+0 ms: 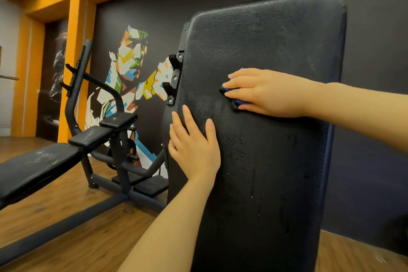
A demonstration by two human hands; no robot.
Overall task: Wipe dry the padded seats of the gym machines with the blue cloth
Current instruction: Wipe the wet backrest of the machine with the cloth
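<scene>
A tall black padded backrest (276,46) stands nearly upright in front of me, with water drops and streaks on its lower half. My right hand (265,93) presses a folded blue cloth (230,97) flat against the pad's middle; only the cloth's edges show under my fingers. My left hand (194,146) lies flat on the pad's left edge, lower down, with fingers apart and nothing in it.
A black bench machine (39,165) with padded seats (117,120) stands to the left on the wooden floor (66,210). Its steel base bar (66,225) runs across the floor. A dark wall with a colourful mural (130,68) is behind.
</scene>
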